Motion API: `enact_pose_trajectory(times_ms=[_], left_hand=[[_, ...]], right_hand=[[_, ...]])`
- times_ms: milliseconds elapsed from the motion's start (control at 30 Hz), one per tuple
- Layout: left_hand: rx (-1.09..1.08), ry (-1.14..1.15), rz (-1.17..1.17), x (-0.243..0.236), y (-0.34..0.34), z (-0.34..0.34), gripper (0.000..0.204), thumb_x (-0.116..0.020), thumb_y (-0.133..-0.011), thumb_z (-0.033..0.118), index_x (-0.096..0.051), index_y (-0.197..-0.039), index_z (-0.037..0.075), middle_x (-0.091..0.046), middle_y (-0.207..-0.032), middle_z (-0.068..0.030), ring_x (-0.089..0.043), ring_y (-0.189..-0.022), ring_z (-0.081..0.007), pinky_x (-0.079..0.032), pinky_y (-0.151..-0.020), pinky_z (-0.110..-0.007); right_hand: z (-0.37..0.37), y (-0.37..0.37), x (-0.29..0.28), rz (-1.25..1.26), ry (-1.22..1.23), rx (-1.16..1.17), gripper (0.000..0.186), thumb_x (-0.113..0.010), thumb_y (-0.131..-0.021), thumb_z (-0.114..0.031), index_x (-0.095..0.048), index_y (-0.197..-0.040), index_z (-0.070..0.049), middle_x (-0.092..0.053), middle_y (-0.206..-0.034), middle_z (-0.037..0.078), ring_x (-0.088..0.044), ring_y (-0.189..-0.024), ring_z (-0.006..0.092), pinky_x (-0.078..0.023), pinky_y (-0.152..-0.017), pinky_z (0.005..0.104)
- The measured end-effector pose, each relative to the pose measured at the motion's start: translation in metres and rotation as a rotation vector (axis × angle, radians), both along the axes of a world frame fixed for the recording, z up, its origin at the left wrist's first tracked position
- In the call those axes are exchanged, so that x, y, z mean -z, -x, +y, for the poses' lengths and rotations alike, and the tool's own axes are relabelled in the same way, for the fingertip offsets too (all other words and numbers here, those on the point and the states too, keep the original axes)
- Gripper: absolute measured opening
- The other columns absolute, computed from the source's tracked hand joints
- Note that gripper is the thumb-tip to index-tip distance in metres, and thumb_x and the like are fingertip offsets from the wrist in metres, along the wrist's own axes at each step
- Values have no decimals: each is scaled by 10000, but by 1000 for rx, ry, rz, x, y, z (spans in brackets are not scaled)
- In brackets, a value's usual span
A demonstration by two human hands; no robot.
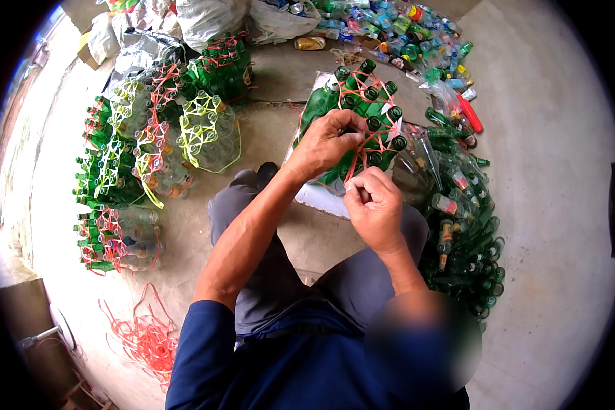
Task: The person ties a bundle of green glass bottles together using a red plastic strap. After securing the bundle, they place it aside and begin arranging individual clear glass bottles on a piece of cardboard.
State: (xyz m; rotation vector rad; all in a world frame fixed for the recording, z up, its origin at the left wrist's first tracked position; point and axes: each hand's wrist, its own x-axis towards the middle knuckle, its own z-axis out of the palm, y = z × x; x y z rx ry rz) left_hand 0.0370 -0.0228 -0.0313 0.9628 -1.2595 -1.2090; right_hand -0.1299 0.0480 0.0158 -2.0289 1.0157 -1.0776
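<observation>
In front of me stands a bundle of green glass bottles (320,104), upright on a pale board (323,199). Red plastic strap (353,164) is laced between and around their necks. My left hand (329,142) is over the near left part of the bundle, its thumb and fingers pinched on the strap beside a bottle neck. Just nearer to me, my right hand (376,205) is closed in a fist around a length of the same strap, which runs up from it to the necks. Its fingertips are partly hidden.
Tied bottle bundles (113,164) stand to the left. A tangle of loose red strap (143,338) lies on the floor at lower left. Loose glass bottles (465,232) are heaped to my right, with plastic bottles and cans (410,34) beyond. White sacks (208,20) sit at the back.
</observation>
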Motion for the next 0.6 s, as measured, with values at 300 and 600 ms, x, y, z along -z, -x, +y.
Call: enact_pose_trajectory(times_ms=[300,600], left_hand=[[7,-15,27,6,1,-2,195,-681,-928,118,-709,-1087,9,-667,-1070,-101,-643,-1035,-204,-513,-928,-341],[-13,51,-66,5,4,-1,135,-589,-977,37,-663,-1087,11,-637,-931,-30,-630,-916,-125,-521,-850,-284]], right_hand=[[6,-9,4,76,221,84,165,-733,-828,63,-633,-941,-2,-659,-954,136,-681,-747,324,-555,-630,404],[2,-17,13,-23,165,63,154,-706,-856,93,-617,-955,15,-680,-970,139,-674,-721,259,-548,-613,330]])
